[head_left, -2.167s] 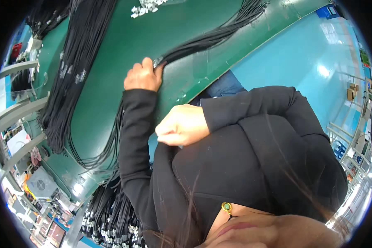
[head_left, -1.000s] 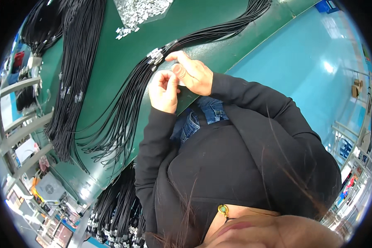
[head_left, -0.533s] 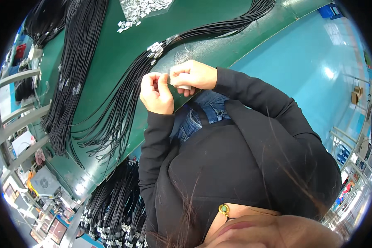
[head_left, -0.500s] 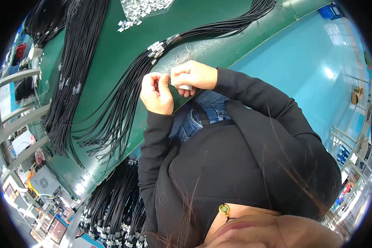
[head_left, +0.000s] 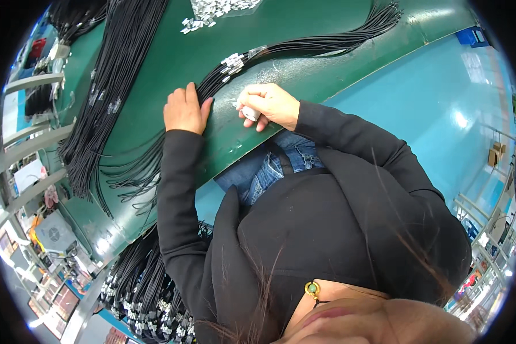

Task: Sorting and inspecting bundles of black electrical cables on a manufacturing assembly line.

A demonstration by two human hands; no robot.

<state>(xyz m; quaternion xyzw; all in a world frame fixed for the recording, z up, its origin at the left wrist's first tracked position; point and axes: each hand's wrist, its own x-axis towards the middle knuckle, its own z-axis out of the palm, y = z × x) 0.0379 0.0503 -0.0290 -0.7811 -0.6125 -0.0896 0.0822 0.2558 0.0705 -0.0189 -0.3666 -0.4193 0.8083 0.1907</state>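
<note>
A bundle of thin black cables (head_left: 321,46) lies across the green table, with white tags (head_left: 233,64) gathered at its middle. My left hand (head_left: 184,109) rests flat over this bundle, below the tags, fingers stretched out and thumb apart; the cables pass beneath it. Just right of the bundle, above the table's near edge, my right hand (head_left: 272,106) is closed around a small white rounded object (head_left: 250,113). Its exact kind is partly hidden by the fingers.
A thick hank of black cables (head_left: 123,63) lies at the left of the green table (head_left: 304,28). Small white pieces (head_left: 221,7) spill from a clear bag at the top. More tagged cables (head_left: 149,298) hang below the near edge. A blue bin (head_left: 472,36) stands far right.
My left hand has moved left, away from my right hand, and now lies on the cable bundle with its fingers straightened. My right hand still holds the white object, turned slightly.
</note>
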